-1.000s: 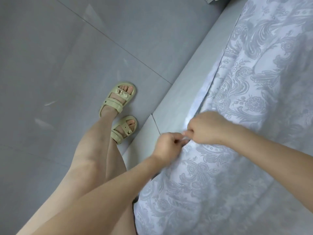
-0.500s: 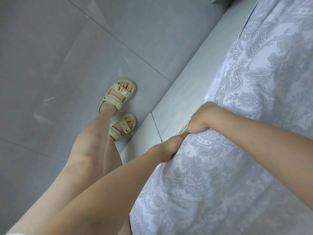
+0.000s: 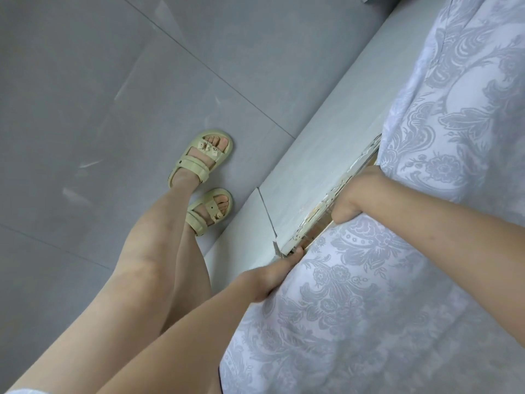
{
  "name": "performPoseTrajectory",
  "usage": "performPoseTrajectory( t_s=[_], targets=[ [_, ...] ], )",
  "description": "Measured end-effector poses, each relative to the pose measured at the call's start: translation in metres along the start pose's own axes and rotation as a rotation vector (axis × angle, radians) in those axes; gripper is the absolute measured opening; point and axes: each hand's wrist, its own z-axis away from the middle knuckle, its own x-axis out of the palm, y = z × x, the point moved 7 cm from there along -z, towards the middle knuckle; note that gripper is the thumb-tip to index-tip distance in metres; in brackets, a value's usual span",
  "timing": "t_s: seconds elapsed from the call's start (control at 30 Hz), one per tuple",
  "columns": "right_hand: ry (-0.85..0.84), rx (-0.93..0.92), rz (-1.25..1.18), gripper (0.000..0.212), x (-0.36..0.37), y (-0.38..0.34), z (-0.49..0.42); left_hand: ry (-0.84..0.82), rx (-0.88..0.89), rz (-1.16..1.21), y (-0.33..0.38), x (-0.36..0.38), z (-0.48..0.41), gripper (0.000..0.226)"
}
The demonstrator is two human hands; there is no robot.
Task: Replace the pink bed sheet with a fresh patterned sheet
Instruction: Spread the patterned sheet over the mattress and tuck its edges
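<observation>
left hand [image 3: 272,275] + right hand [image 3: 355,197]: no longer together atop the bed, now apart, pushed into gap beside bed frame [image 3: 326,172], fingers hidden | patterned sheet [image 3: 369,294] edge: now tucked down | chipped frame edge: now exposed

Single head-worn wide-angle camera looking steeply down from standing height, facing forward over wearer's own body. Horizon tilting: bed frame [image 3: 326,155] edge running diagonally from lower centre to upper right. Lens sitting close above forearms, left hand [image 3: 272,275] and right hand [image 3: 350,199] landing right of centre. Patterned sheet [image 3: 397,308] filling right side, tiled floor [image 3: 85,109] filling left, legs [image 3: 142,265] and sandals [image 3: 204,157] showing between.
</observation>
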Motion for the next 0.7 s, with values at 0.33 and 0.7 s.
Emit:
performPoseTrajectory(
  t_s=[0.33, 0.7],
  targets=[
    [1.129, 0.006, -0.520, 0.050, -0.021, 0.029, 0.084, 0.228, 0.270, -0.159, 0.046, -0.026, 0.073, 0.065],
    [1.143, 0.785, -1.495, 0.081, 0.081, 0.019, 0.028, 0.662, 0.527, -0.650, 0.053, -0.011, 0.065, 0.039]
  ],
)
